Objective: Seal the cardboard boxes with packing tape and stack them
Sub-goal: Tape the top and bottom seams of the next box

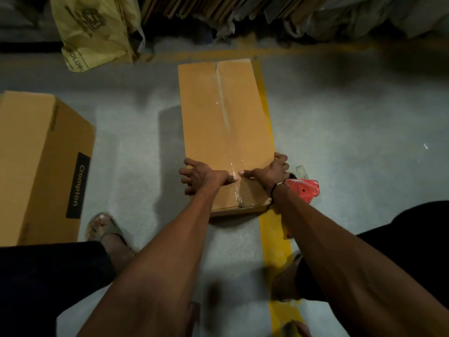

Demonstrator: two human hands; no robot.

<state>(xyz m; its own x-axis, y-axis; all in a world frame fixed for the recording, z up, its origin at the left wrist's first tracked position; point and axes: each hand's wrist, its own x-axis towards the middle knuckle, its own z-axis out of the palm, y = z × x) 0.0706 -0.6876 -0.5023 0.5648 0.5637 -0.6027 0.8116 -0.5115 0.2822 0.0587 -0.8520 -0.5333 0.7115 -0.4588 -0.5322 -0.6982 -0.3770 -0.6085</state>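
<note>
On the floor between the knees — pressing clear tape (235,176) down over the near edge of the long box (223,117), left hand (198,175) and right hand (272,170) spread flat, fingers splayed, gripping nothing. Risking wrinkles or lifting tape if pressing unevenly — tape dispenser (305,188) lying near right, second box (41,164) waiting far left.

Bare floor (136,132) lies open between the taped box (226,117) and the Crompton carton (41,161).

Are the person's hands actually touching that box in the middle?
Touching. The head view shows the left hand and right hand both pressed on the taped cardboard box at its near edge.
</note>
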